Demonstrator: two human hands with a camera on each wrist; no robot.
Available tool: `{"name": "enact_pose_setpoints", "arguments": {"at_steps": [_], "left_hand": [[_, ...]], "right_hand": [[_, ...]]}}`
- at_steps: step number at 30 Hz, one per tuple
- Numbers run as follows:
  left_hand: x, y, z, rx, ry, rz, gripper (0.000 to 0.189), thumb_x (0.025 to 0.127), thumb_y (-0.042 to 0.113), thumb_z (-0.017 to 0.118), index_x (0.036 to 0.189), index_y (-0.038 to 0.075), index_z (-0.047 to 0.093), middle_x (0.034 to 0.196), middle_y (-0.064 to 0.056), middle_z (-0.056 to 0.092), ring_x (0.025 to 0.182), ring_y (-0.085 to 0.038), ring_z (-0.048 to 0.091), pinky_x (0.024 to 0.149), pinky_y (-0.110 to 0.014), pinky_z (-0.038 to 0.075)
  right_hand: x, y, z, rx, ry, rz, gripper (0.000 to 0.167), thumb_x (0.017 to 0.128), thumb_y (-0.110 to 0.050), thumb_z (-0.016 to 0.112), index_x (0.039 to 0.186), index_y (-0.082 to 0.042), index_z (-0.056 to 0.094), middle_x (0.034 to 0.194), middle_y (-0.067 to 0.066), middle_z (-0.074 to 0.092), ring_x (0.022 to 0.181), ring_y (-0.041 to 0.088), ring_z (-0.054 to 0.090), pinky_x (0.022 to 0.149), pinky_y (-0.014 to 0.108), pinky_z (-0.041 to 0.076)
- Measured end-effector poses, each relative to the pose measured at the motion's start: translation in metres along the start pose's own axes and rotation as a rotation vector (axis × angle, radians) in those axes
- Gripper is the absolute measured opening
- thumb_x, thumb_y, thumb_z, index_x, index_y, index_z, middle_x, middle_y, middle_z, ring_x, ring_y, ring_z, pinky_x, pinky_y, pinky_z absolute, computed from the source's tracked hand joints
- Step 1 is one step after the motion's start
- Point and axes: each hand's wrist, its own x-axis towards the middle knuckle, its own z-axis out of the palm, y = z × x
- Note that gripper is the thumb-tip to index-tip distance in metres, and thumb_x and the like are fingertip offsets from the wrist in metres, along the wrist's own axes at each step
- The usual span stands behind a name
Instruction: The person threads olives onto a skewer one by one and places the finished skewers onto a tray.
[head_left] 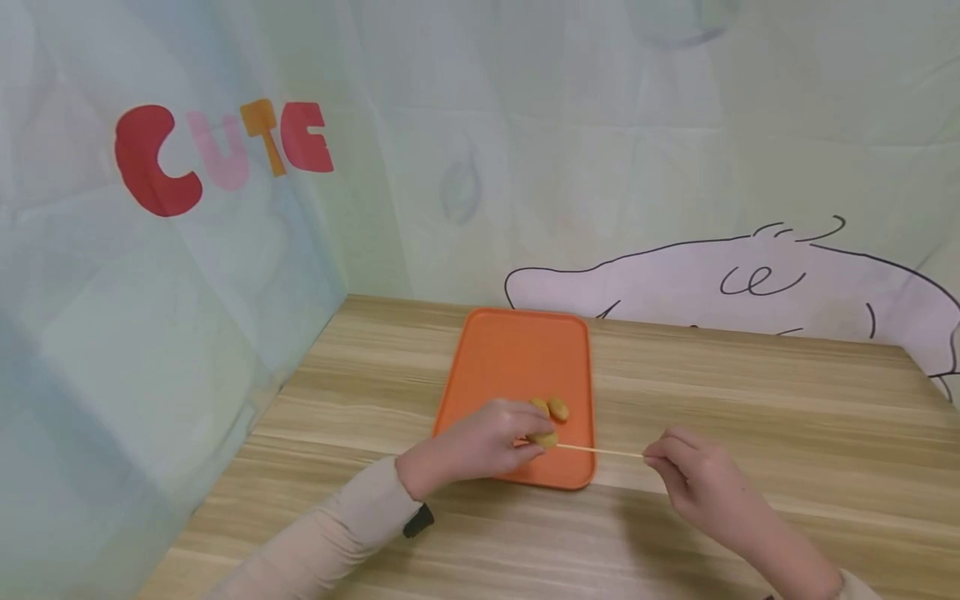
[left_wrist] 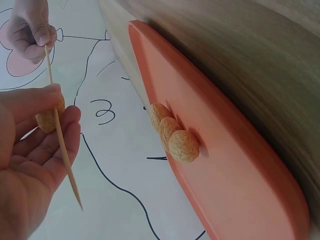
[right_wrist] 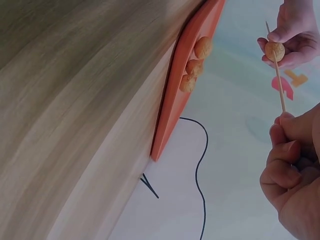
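Observation:
Above the orange tray (head_left: 517, 354), my left hand (head_left: 491, 437) pinches a round golden-brown puff ball (left_wrist: 46, 120) between thumb and fingers. A thin wooden skewer (head_left: 603, 452) appears to run through this ball, its pointed end sticking out past the left hand in the left wrist view. To the right of the tray, my right hand (head_left: 705, 479) pinches the skewer's other end between thumb and fingertips. Three similar puff balls (left_wrist: 184, 146) lie close together on the tray, partly behind the left hand in the head view.
The tray lies on a wood-grain table (head_left: 375, 383). Behind the table hangs a pale cloth backdrop (head_left: 615, 150) with a cartoon drawing, and a red letter C (head_left: 142, 158) stands out on the left side.

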Motion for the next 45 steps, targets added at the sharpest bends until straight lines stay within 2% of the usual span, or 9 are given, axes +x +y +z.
{"name": "enact_pose_setpoints", "arguments": {"at_steps": [11, 18, 25, 31, 37, 45], "left_hand": [[0.002, 0.000, 0.004, -0.026, -0.011, -0.017, 0.009, 0.080, -0.004, 0.072, 0.088, 0.000, 0.072, 0.091, -0.007, 0.071, 0.088, -0.013, 0.067, 0.076, -0.008, 0.047], [0.003, 0.001, 0.005, -0.041, -0.006, -0.013, 0.014, 0.079, -0.006, 0.072, 0.093, -0.004, 0.072, 0.091, -0.008, 0.071, 0.087, -0.014, 0.067, 0.079, -0.009, 0.047], [0.006, 0.003, 0.006, -0.013, -0.039, -0.042, 0.016, 0.080, -0.005, 0.071, 0.096, -0.003, 0.072, 0.094, -0.009, 0.072, 0.089, -0.013, 0.067, 0.079, -0.011, 0.049], [0.007, 0.003, 0.008, 0.026, -0.046, -0.025, 0.016, 0.081, -0.003, 0.071, 0.096, -0.002, 0.073, 0.094, -0.008, 0.072, 0.089, -0.012, 0.067, 0.079, -0.011, 0.049], [0.010, 0.005, 0.008, 0.020, -0.064, -0.048, 0.015, 0.083, -0.001, 0.070, 0.098, -0.001, 0.072, 0.095, -0.008, 0.071, 0.088, -0.012, 0.066, 0.077, -0.011, 0.048], [0.012, 0.006, 0.011, 0.031, -0.047, -0.038, 0.014, 0.082, -0.002, 0.071, 0.096, -0.001, 0.073, 0.095, -0.008, 0.072, 0.094, -0.015, 0.067, 0.082, -0.013, 0.049]], "right_hand": [[0.001, -0.001, 0.003, 0.001, 0.002, 0.009, 0.042, 0.102, -0.031, 0.039, 0.081, -0.005, 0.064, 0.074, -0.005, 0.057, 0.061, -0.003, 0.047, 0.052, 0.007, 0.038], [0.001, -0.003, 0.005, -0.006, 0.003, 0.015, 0.043, 0.102, -0.031, 0.039, 0.080, -0.005, 0.064, 0.074, -0.006, 0.057, 0.061, -0.003, 0.047, 0.053, 0.007, 0.038], [0.001, -0.003, 0.007, -0.002, 0.013, 0.009, 0.043, 0.102, -0.031, 0.039, 0.079, -0.005, 0.064, 0.072, -0.005, 0.057, 0.061, -0.002, 0.047, 0.053, 0.007, 0.038], [0.001, -0.002, 0.009, 0.009, 0.015, 0.001, 0.042, 0.102, -0.030, 0.040, 0.078, -0.004, 0.064, 0.072, -0.004, 0.057, 0.061, -0.002, 0.047, 0.052, 0.007, 0.038], [0.002, -0.004, 0.010, 0.016, 0.012, 0.012, 0.043, 0.102, -0.030, 0.039, 0.079, -0.004, 0.064, 0.072, -0.004, 0.057, 0.060, -0.003, 0.046, 0.052, 0.007, 0.038], [0.002, -0.006, 0.013, 0.007, 0.012, 0.030, 0.044, 0.102, -0.031, 0.038, 0.079, -0.005, 0.064, 0.073, -0.005, 0.056, 0.060, -0.003, 0.044, 0.052, 0.006, 0.037]]}}
